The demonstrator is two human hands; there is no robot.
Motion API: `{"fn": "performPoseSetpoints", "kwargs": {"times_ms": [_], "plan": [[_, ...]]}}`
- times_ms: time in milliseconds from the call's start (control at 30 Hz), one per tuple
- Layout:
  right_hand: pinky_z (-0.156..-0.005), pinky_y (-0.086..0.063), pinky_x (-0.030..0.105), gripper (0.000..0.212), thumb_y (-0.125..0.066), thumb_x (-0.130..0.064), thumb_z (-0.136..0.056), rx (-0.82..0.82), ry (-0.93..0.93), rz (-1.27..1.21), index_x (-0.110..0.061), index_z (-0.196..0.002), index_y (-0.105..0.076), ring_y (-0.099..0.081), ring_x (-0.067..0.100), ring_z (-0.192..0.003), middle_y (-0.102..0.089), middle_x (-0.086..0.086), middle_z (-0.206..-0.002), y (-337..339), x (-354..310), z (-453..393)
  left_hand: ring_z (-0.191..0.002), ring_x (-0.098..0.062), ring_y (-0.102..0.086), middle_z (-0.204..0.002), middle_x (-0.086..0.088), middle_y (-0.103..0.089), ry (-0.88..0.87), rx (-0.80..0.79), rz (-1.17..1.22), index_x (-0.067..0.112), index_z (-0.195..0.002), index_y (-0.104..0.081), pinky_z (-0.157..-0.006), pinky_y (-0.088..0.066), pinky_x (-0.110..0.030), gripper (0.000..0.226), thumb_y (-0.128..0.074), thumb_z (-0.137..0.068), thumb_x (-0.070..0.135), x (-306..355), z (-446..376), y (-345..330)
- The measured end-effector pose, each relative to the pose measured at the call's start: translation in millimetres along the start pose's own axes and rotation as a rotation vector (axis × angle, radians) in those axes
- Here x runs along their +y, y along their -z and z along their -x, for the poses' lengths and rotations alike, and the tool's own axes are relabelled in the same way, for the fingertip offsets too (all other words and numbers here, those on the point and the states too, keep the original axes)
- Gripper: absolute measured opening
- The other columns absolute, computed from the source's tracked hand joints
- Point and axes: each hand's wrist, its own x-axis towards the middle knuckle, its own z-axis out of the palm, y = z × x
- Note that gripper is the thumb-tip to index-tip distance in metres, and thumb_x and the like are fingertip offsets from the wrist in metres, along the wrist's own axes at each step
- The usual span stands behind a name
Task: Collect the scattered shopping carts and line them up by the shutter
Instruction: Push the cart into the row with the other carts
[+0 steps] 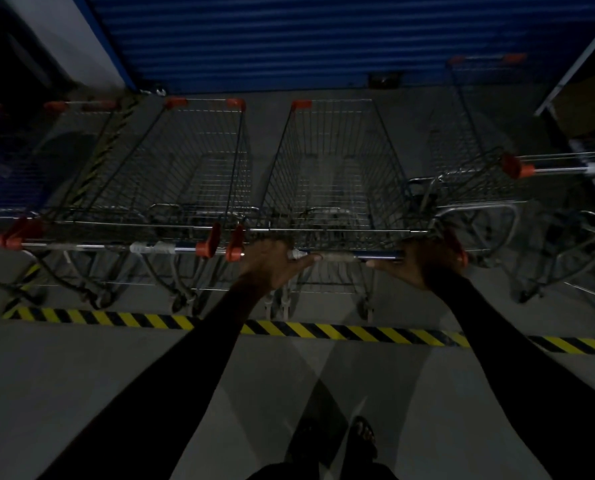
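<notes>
The light is dim here, and the person stands just behind the yellow-and-black floor stripe [324, 329], both arms out in dark sleeves. The left hand [272, 263] grips the handle bar [344, 255] of the middle cart [334, 174] near its left end, fingers wrapped over the bar and thumb stretched along it; the right hand [424, 263] grips the same bar at its right end in the same way, thumb pointing inward. That cart stands with its long axis running straight away from the person, its narrow nose toward the blue shutter [306, 39] and its handle toward the stripe. Just beside it on the left is a second cart [192, 168], pointing the same way, the orange end caps of the two handles almost touching. Farther left a third cart [64, 161] lies partly in shadow, also nose to the shutter. On the right, a fourth cart [479, 126] stands nearer the shutter, and a fifth cart [559, 209] at the frame edge is turned askew, its handle angled across rather than level with the others. So five carts can be counted, three of them in a row side by side on the grey floor [116, 358]. The person's sandalled feet [362, 434] show at the bottom.
</notes>
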Motion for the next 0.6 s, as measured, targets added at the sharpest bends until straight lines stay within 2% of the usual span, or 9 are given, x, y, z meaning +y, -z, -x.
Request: {"fn": "performPoseSetpoints", "kwargs": {"times_ms": [33,67,133,267,367,500,600], "plan": [[-0.087,-0.054,0.037,0.097,-0.022,-0.107,-0.072,0.082,0.038,0.001,-0.027,-0.093,-0.073,-0.073,0.027,-0.092,-0.071,0.001,-0.087,-3.5,-2.0,3.7,-0.118,-0.031,-0.067,-0.125,-0.009,-0.072,-0.049,0.013,0.014,0.02,-0.13,-0.068,-0.092,-0.054,-0.041,0.09,-0.03,-0.091,0.091,5.2,2.4,0.8],[-0.093,-0.053,0.042,0.089,-0.033,-0.098,-0.08,0.172,0.064,0.019,-0.024,-0.106,-0.075,-0.072,0.031,-0.098,-0.074,0.007,-0.099,-8.3,-4.3,8.6,-0.126,-0.033,-0.061,-0.136,-0.009,-0.066,-0.123,0.026,0.003,0.019,-0.139,-0.061,-0.101,-0.05,-0.046,0.074,-0.045,-0.096,0.076,11.6,4.8,-1.1],[-0.105,-0.046,0.052,0.071,-0.051,-0.077,-0.089,0.306,0.069,0.041,-0.019,-0.125,-0.072,-0.067,0.037,-0.114,-0.071,0.014,-0.12,-19.6,-8.9,23.1,-0.124,-0.034,-0.058,-0.136,-0.01,-0.061,-0.249,0.067,-0.041,0.018,-0.139,-0.06,-0.101,-0.045,-0.048,0.057,-0.06,-0.097,0.056,31.2,10.0,-3.0],[-0.102,-0.043,0.052,0.056,-0.055,-0.057,-0.098,0.499,-0.053,-0.048,-0.015,-0.133,-0.066,-0.06,0.04,-0.122,-0.064,0.017,-0.129,-30.1,-17.6,61.7,-0.109,-0.035,-0.061,-0.119,-0.01,-0.064,-0.391,0.137,0.032,0.015,-0.123,-0.068,-0.088,-0.049,-0.046,0.048,-0.052,-0.092,0.049,76.7,16.2,-11.1],[-0.09,-0.049,0.051,0.046,-0.066,-0.046,-0.093,0.574,-0.199,-0.151,-0.014,-0.126,-0.067,-0.061,0.039,-0.116,-0.062,0.017,-0.134,-31.9,-13.8,96.2,-0.11,-0.038,-0.061,-0.119,-0.013,-0.064,-0.489,0.162,0.145,0.012,-0.125,-0.067,-0.089,-0.053,-0.047,0.043,-0.058,-0.094,0.041,105.6,19.6,-26.0],[-0.083,-0.052,0.05,0.04,-0.068,-0.043,-0.099,0.559,-0.393,-0.24,-0.013,-0.125,-0.068,-0.065,0.04,-0.105,-0.067,0.014,-0.119,-36.3,11.4,151.3,-0.114,-0.035,-0.062,-0.124,-0.01,-0.066,-0.621,0.129,0.257,0.013,-0.127,-0.068,-0.09,-0.055,-0.045,0.043,-0.055,-0.096,0.041,149.5,35.0,-46.6],[-0.072,-0.056,0.044,0.041,-0.07,-0.044,-0.099,0.595,-0.489,-0.258,-0.014,-0.127,-0.068,-0.069,0.033,-0.093,-0.069,0.008,-0.11,-47.3,37.0,196.0,-0.114,-0.035,-0.061,-0.123,-0.009,-0.067,-0.686,0.056,0.256,0.013,-0.125,-0.068,-0.089,-0.056,-0.047,0.044,-0.051,-0.098,0.043,188.1,51.2,-59.0]]}}
